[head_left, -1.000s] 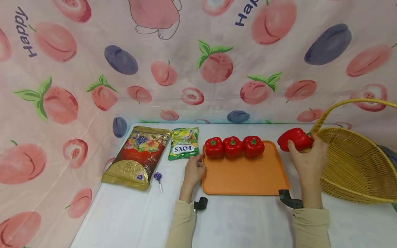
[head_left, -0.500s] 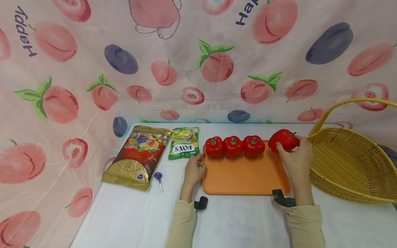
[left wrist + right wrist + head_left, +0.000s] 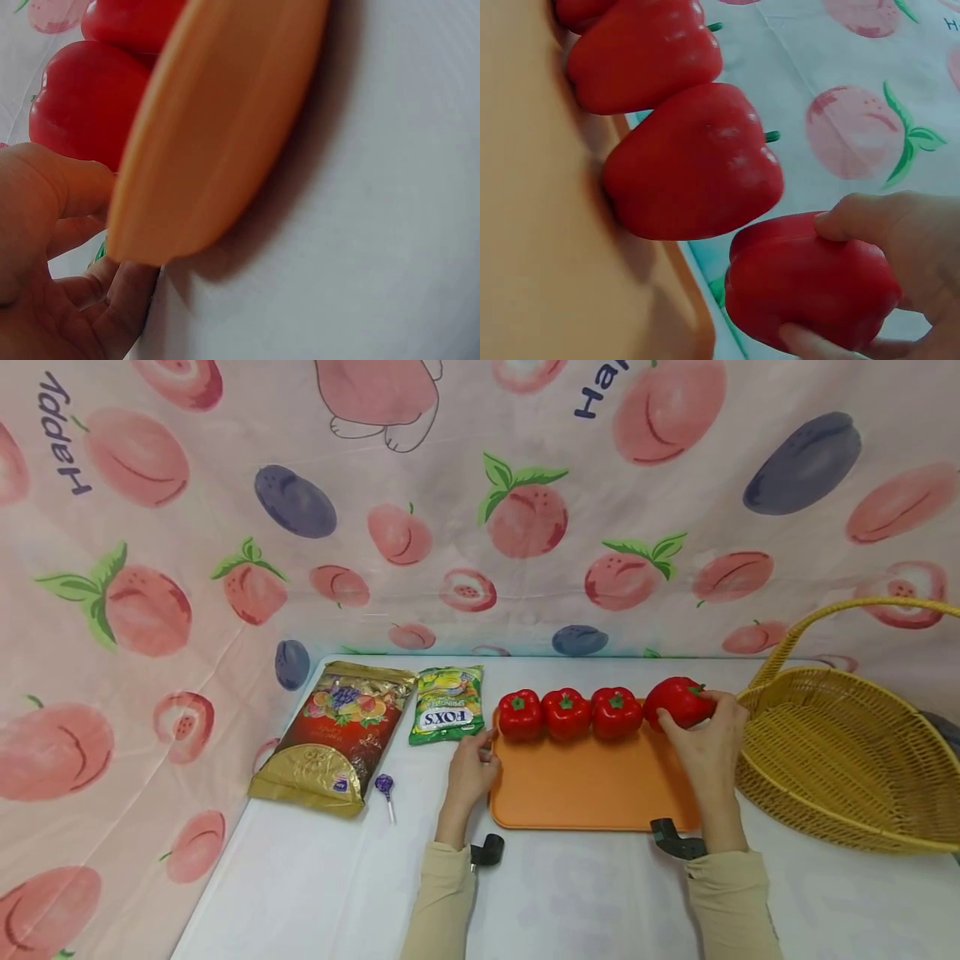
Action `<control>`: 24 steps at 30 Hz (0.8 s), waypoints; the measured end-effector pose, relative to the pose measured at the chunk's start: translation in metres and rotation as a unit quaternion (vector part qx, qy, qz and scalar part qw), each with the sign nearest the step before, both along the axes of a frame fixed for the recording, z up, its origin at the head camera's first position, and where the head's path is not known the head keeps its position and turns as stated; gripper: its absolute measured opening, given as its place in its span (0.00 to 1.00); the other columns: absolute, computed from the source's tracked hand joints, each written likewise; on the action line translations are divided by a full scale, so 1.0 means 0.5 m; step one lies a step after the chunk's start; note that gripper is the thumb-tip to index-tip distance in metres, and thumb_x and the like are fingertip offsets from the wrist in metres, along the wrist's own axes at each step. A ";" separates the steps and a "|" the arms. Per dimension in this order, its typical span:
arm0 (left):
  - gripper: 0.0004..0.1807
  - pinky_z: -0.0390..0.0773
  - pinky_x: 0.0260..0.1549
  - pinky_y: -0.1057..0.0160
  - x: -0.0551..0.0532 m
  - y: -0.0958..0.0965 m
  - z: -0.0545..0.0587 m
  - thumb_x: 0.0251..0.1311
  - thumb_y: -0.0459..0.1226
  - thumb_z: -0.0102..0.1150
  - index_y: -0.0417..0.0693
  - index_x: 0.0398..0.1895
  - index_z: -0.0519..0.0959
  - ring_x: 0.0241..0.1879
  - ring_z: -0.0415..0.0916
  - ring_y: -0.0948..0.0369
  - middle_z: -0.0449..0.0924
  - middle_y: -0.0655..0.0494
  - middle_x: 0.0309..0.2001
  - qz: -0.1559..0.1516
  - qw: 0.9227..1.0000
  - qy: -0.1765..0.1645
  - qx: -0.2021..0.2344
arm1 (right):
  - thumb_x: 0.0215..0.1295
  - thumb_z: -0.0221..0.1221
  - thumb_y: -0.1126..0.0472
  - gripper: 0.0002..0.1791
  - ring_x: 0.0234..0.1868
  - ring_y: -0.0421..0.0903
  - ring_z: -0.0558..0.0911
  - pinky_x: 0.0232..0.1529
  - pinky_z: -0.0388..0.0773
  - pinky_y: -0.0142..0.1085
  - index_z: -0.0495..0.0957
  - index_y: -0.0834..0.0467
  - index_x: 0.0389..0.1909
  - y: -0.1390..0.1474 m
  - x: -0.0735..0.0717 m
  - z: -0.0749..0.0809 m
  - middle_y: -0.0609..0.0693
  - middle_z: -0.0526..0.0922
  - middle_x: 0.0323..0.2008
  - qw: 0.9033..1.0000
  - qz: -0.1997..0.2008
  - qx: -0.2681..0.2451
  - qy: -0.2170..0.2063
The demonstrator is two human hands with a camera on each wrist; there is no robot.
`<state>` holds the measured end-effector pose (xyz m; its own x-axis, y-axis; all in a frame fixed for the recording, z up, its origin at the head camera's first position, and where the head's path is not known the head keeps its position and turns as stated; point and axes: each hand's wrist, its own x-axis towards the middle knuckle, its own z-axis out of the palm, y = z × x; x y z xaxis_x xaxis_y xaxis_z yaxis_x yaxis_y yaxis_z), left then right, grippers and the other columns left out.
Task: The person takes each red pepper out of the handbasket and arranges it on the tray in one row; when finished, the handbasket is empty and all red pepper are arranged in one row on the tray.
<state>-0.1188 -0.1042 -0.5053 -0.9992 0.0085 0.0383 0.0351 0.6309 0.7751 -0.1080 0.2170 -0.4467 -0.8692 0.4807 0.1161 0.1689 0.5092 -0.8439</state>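
Note:
My right hand (image 3: 708,735) grips a red bell pepper (image 3: 675,700), held on its side over the tray's back right corner. Its green stem points right in the head view. In the right wrist view, the thumb and fingers clasp this pepper (image 3: 802,281) close beside the row. Three more red bell peppers (image 3: 567,714) stand side by side along the back of the orange tray (image 3: 588,789), stems up. At the tray's left edge, my left hand (image 3: 468,768) holds the rim between thumb and fingers. The left wrist view shows these fingers (image 3: 131,300) against the tray's end.
A yellow wicker basket (image 3: 840,760) with a tall handle stands at the right. To the left lie a green FOX'S candy bag (image 3: 447,703), a larger red and gold candy bag (image 3: 333,739) and a purple lollipop (image 3: 385,787). A peach-print cloth (image 3: 450,510) hangs behind the table.
My right hand has carried the red bell pepper left and slightly down, from beside the basket to the right end of the pepper row. My left hand has stayed at the tray's edge.

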 end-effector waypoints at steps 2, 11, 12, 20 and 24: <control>0.25 0.78 0.39 0.59 0.000 0.000 0.000 0.55 0.26 0.59 0.41 0.60 0.78 0.37 0.77 0.57 0.77 0.47 0.44 0.000 1.000 0.000 0.000 | 0.61 0.66 0.55 0.39 0.68 0.57 0.59 0.62 0.67 0.57 0.59 0.63 0.67 -0.003 -0.001 -0.005 0.63 0.60 0.66 1.000 -0.003 -0.008 0.007; 0.25 0.77 0.39 0.59 0.001 0.001 0.003 0.56 0.28 0.60 0.42 0.60 0.78 0.37 0.76 0.58 0.76 0.47 0.45 0.003 1.000 -0.008 0.003 | 0.58 0.68 0.59 0.37 0.66 0.60 0.63 0.64 0.65 0.58 0.61 0.65 0.63 -0.009 -0.012 -0.028 0.66 0.64 0.63 1.000 0.003 0.004 0.030; 0.25 0.77 0.39 0.59 0.001 0.001 0.002 0.56 0.28 0.60 0.42 0.60 0.78 0.37 0.76 0.58 0.76 0.48 0.45 0.004 1.000 -0.008 0.002 | 0.58 0.69 0.59 0.37 0.66 0.61 0.63 0.64 0.65 0.58 0.61 0.65 0.63 -0.009 -0.013 -0.030 0.66 0.64 0.63 0.999 0.004 0.003 0.033; 0.25 0.77 0.39 0.59 0.002 -0.001 0.003 0.56 0.28 0.60 0.42 0.60 0.78 0.37 0.76 0.58 0.76 0.48 0.44 0.002 1.000 -0.003 0.003 | 0.58 0.68 0.60 0.37 0.67 0.61 0.62 0.65 0.63 0.59 0.59 0.64 0.63 -0.009 -0.017 -0.047 0.66 0.61 0.64 1.000 0.009 -0.001 0.028; 0.25 0.78 0.39 0.59 0.002 -0.001 0.003 0.56 0.28 0.60 0.41 0.60 0.78 0.37 0.77 0.57 0.76 0.47 0.45 0.003 1.000 -0.004 0.004 | 0.58 0.68 0.60 0.37 0.67 0.62 0.62 0.64 0.63 0.59 0.59 0.64 0.63 -0.008 -0.021 -0.053 0.67 0.60 0.64 1.000 0.010 0.003 0.017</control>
